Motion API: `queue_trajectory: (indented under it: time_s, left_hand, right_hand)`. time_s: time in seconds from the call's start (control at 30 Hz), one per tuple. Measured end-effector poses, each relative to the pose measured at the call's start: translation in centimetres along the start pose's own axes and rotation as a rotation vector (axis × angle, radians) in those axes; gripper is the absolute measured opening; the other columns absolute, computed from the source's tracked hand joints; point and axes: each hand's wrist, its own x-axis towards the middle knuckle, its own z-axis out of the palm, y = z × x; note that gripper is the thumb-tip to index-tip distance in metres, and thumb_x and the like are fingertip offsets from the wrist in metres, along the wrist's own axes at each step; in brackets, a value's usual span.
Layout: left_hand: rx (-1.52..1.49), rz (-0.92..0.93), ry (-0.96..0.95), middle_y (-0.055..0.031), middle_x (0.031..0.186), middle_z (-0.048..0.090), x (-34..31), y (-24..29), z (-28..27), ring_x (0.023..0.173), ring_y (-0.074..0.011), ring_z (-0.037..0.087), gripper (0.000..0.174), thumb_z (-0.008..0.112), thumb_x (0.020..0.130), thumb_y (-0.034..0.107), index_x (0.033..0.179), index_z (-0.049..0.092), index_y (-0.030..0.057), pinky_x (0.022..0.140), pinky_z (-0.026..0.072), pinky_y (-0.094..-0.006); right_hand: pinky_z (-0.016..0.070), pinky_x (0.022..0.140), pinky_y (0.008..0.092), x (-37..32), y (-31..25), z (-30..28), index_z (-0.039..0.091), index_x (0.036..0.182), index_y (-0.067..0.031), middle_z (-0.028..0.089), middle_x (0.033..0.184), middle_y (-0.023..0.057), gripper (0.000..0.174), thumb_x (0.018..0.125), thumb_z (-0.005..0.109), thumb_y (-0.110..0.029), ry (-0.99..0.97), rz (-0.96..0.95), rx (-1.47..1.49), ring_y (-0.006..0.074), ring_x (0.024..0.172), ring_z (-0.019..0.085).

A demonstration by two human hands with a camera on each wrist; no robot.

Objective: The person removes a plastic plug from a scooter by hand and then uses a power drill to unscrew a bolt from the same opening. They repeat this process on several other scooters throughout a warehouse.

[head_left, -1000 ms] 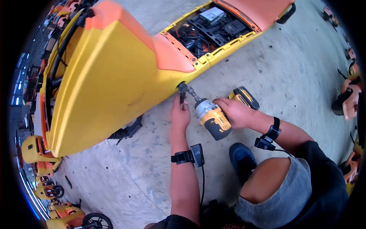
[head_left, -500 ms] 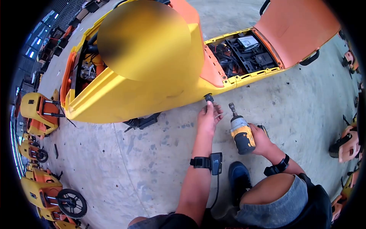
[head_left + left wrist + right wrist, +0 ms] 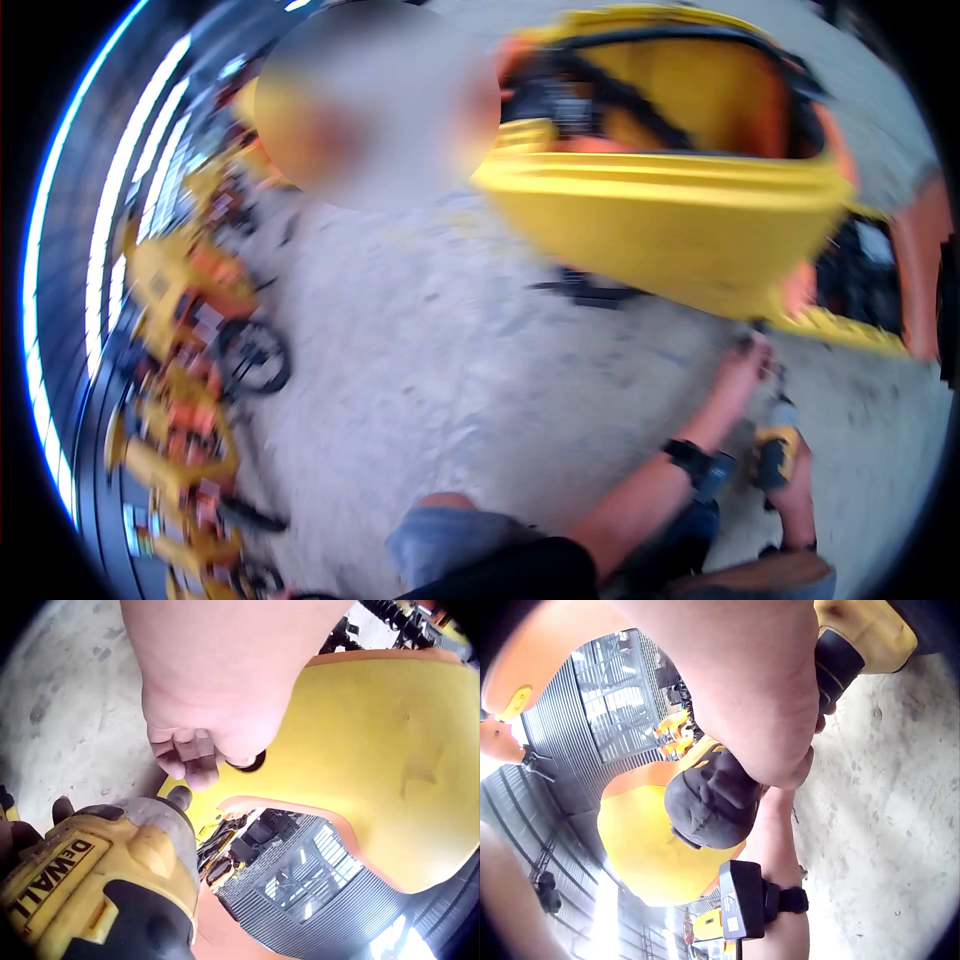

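Note:
In the blurred head view, my left hand (image 3: pixel 745 368) is at the lower edge of the scooter's yellow body (image 3: pixel 660 215). The left wrist view has this hand (image 3: pixel 214 690) with several fingers bent and a fingertip at a dark round hole (image 3: pixel 252 763) in the yellow panel; whether it pinches anything is hidden. My right hand (image 3: pixel 794 482) grips a yellow and black power driver (image 3: pixel 774 458), its nose toward the panel, near the left fingers but apart from them. The right wrist view has the right hand (image 3: pixel 742 690) round the driver (image 3: pixel 712 799), battery (image 3: pixel 862 634) beyond.
More yellow and orange scooters (image 3: pixel 175 290) with black wheels (image 3: pixel 253 357) line the left side. A black part (image 3: pixel 590 290) juts out beneath the scooter body. Its orange seat lid (image 3: pixel 920 270) stands raised at the right. Concrete floor (image 3: pixel 400 380) lies between.
The head view has swung left, putting scooter and hands farther right in it. The driver's nose, at the left fingers one second ago, has come away from them. The right hand keeps its grip.

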Motion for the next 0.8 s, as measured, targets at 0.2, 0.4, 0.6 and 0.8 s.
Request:
queue_trajectory:
  time_s: [0.2, 0.4, 0.6, 0.8]
  left_hand:
    - [-0.290, -0.002, -0.017, 0.0041, 0.065, 0.051, 3.0, -3.9, -0.3, 0.050, -0.0079, 0.051, 0.032, 0.054, 0.097, 0.045, 0.091, 0.053, 0.0135, 0.046, 0.0393, -0.0225]
    - [-0.401, -0.004, -0.106, 0.0038, 0.071, 0.053, 3.7, -6.8, -0.9, 0.052, -0.0068, 0.048, 0.028, 0.054, 0.098, 0.043, 0.103, 0.054, 0.0157, 0.047, 0.0392, -0.0225]
    - [-0.255, -0.028, -0.041, 0.0028, 0.076, 0.057, 2.4, -3.0, -0.8, 0.053, -0.0064, 0.046, 0.031, 0.051, 0.098, 0.045, 0.103, 0.055, 0.0145, 0.048, 0.0385, -0.0224]
    - [-0.310, 0.051, -0.122, 0.0036, 0.076, 0.057, 3.5, -4.3, -0.9, 0.056, -0.0055, 0.047, 0.029, 0.051, 0.100, 0.041, 0.092, 0.056, 0.0129, 0.048, 0.0369, -0.0222]
  right_hand:
    - [0.0442, 0.057, 0.0266, -1.2, 6.3, 1.6, 0.058, 0.103, -0.0038, 0.056, 0.073, -0.0007, 0.031, 0.092, 0.056, -0.033, 0.071, -0.058, 0.063, 0.0093, 0.064, 0.053]
    - [0.0434, 0.075, 0.0272, -0.6, 8.1, 0.4, 0.051, 0.119, 0.0004, 0.055, 0.095, 0.0038, 0.038, 0.092, 0.057, -0.025, -0.044, -0.011, 0.006, 0.0128, 0.084, 0.051]
    - [0.0431, 0.074, 0.0263, -0.6, 11.3, -0.4, 0.051, 0.120, -0.0010, 0.055, 0.095, 0.0023, 0.037, 0.092, 0.056, -0.024, -0.086, 0.029, 0.087, 0.0116, 0.084, 0.052]
    - [0.0427, 0.062, 0.0279, -0.6, 13.7, 1.0, 0.057, 0.109, -0.0026, 0.056, 0.081, 0.0015, 0.031, 0.092, 0.054, -0.029, 0.036, 0.205, 0.378, 0.0111, 0.071, 0.053]
